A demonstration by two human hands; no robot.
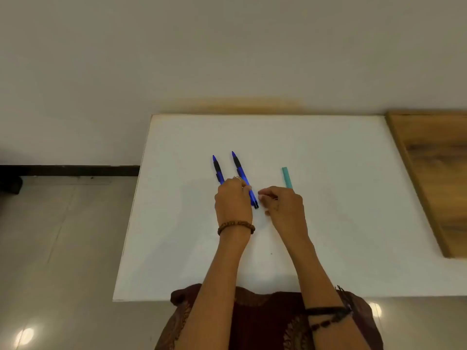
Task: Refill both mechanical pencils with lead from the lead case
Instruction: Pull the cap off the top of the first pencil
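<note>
On white table (328, 223) — left hand (233, 200) grips right pencil (242, 173); right hand (284, 205) curled, contents unclear.

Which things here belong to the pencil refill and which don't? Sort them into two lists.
Belongs to the job:
- left blue mechanical pencil with black grip
- right blue mechanical pencil with black grip, held by the left hand
- slim teal lead case, lying beside the right hand

Just lying about:
- brown wooden board at the white table's right edge

table (328, 223): matt white | board (434, 173): grained wood | floor (63, 236): glossy tile
</note>
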